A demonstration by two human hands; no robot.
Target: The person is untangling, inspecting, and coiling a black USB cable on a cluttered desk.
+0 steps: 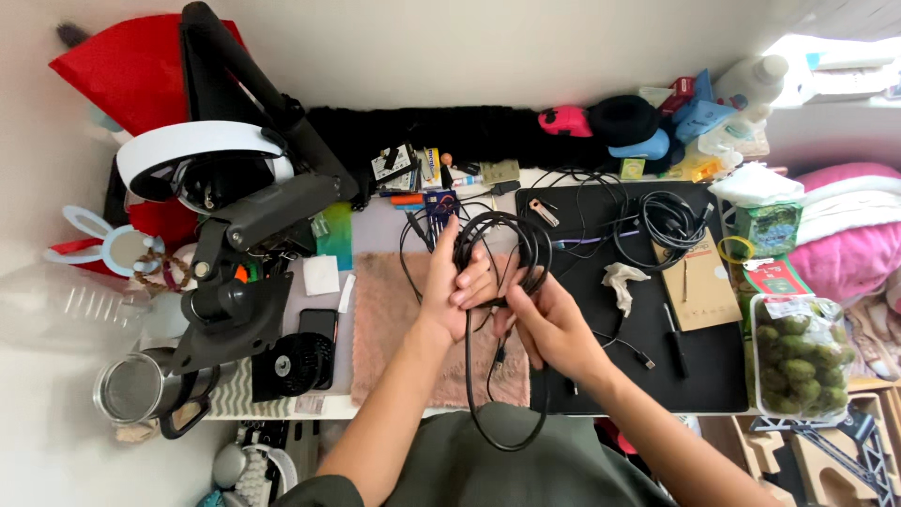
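Cluttered desk (375,235), fuzzy pink mat (394,310) and smooth black pad (713,357) below. I see my left hand (449,282) clenched around a glossy black cable coil (516,246), oval, long axis running left-right above the mat. My right hand (549,324) pinches a strand; one loose loop hangs toward me.

A white desk (282,406) stands against a pale wall (469,47). Daylight glares in at the upper right corner.
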